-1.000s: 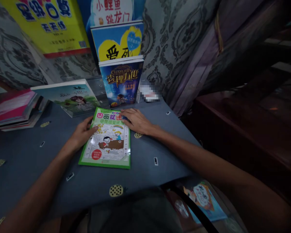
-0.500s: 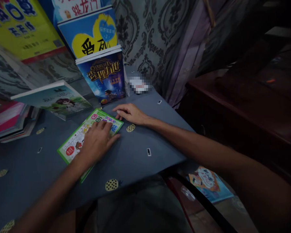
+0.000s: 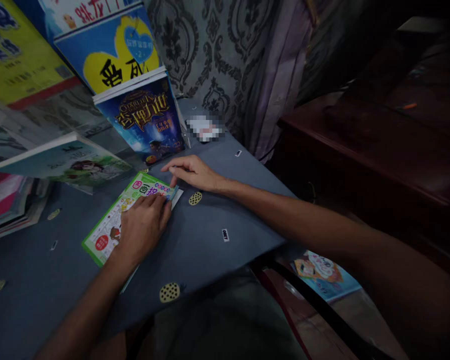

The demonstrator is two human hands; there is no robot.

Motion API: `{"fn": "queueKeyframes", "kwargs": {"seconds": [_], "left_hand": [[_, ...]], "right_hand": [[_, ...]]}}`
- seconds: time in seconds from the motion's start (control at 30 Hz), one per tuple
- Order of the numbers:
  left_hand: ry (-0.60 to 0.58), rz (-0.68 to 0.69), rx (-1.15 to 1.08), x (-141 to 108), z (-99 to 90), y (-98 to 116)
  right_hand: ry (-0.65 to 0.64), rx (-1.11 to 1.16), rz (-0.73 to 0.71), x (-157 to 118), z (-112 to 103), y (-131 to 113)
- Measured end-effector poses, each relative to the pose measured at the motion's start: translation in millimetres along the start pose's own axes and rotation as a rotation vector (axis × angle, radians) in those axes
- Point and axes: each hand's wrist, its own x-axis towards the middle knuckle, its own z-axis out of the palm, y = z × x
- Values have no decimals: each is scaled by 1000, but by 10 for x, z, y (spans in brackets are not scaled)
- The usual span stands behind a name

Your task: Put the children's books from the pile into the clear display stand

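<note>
A green-bordered picture book (image 3: 107,227) with a white cartoon cover lies slanted on the table. My left hand (image 3: 144,222) rests over its cover, fingers curled at the right edge and thumb drawn in beside them, closed on that edge. White page edges show there, so the cover looks slightly raised. My right hand (image 3: 195,172) is at the book's upper right corner, its index finger stretched out and the other fingers bent down near the corner. It holds nothing, and its fingers are apart.
A dark blue book (image 3: 142,122) stands upright behind, before a blue and yellow book (image 3: 108,50). A pale green book (image 3: 71,160) leans at the left beside stacked books (image 3: 7,205). The grey table (image 3: 198,250) ends toward me; another book (image 3: 326,275) lies below.
My left thumb has drawn in toward the fingers, and the book's right edge now shows white pages under the cover. My right hand stays by the corner. The view has shifted slightly.
</note>
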Motion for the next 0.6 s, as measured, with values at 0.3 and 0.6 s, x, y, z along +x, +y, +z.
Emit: {"fn": "queueKeyframes", "kwargs": {"seconds": [0.3,0.6], "left_hand": [[27,44,26,-44,54,5],[42,28,-208,-428,121,-759]], "right_hand": [[-149,-204,-30,-49,-37,-113],[-296,-686,-23,-110,11,-429]]}}
